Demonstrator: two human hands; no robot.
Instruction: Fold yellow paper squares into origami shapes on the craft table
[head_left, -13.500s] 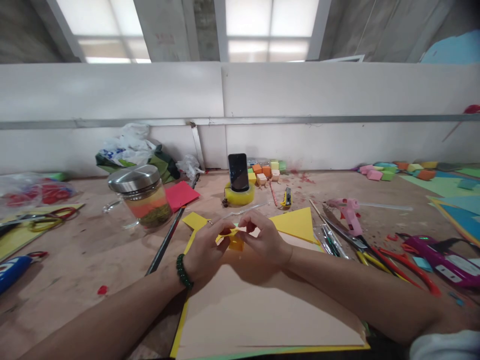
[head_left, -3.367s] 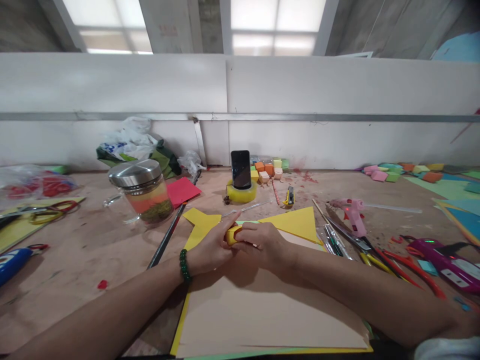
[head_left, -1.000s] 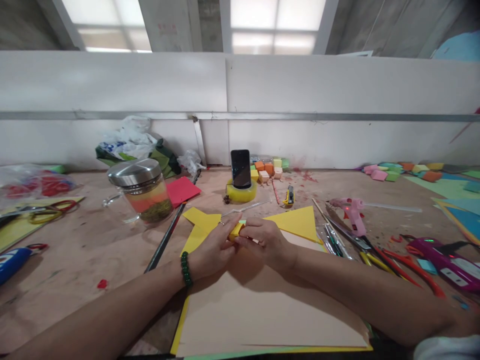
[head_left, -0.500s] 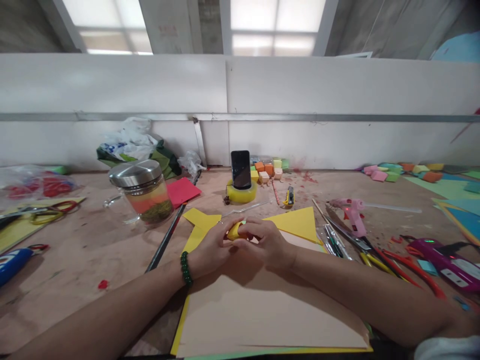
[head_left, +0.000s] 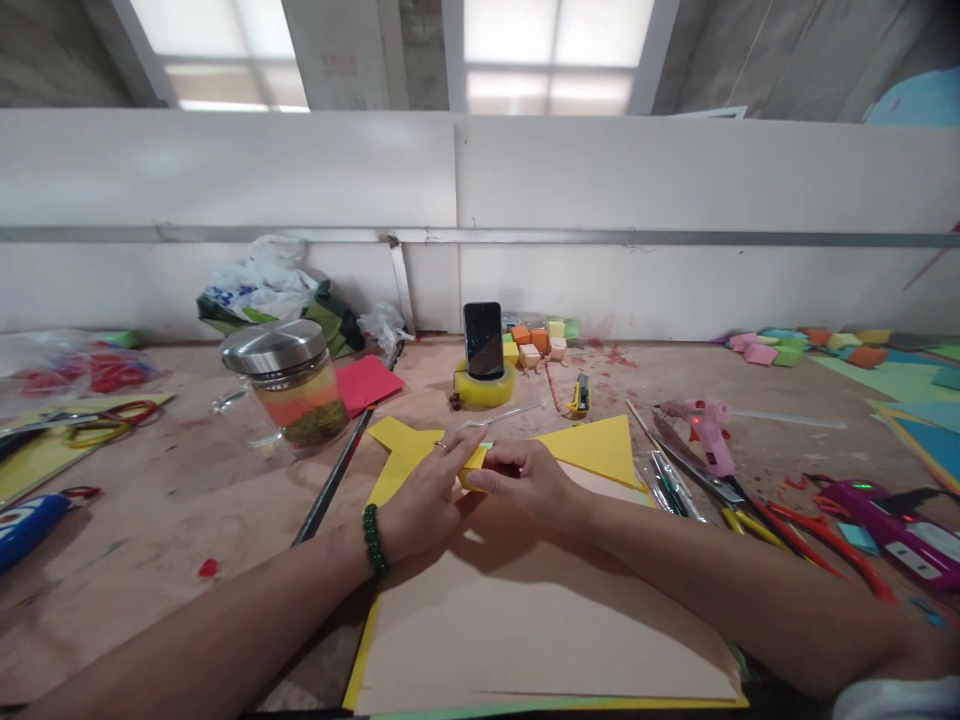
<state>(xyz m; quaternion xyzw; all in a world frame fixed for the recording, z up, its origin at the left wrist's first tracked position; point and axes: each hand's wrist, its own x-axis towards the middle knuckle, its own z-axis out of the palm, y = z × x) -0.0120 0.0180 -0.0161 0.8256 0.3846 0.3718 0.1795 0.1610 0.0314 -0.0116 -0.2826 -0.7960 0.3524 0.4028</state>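
Note:
A small folded piece of yellow paper point(head_left: 474, 467), shaped like a little box, is held between both hands above a stack of pale paper point(head_left: 555, 620). My left hand point(head_left: 427, 495), with a ring and a green bead bracelet point(head_left: 373, 540), has its fingers along the far and left side of the piece. My right hand point(head_left: 534, 485) pinches its right side between thumb and fingers. The fingers hide part of the piece. Yellow paper sheets point(head_left: 592, 447) lie just beyond the hands.
A phone point(head_left: 483, 340) stands on a tape roll point(head_left: 484, 388) beyond the hands. To the left is a glass tea jug point(head_left: 289, 390). At right lie a pink glue gun point(head_left: 709, 430), red-handled pliers point(head_left: 832, 545) and a purple device point(head_left: 892, 530). Small paper cubes point(head_left: 532, 340) sit behind.
The yellow piece has been turned in the fingers, and a flat face now shows. My left fingers have straightened over it, and the right thumb has shifted onto its near side.

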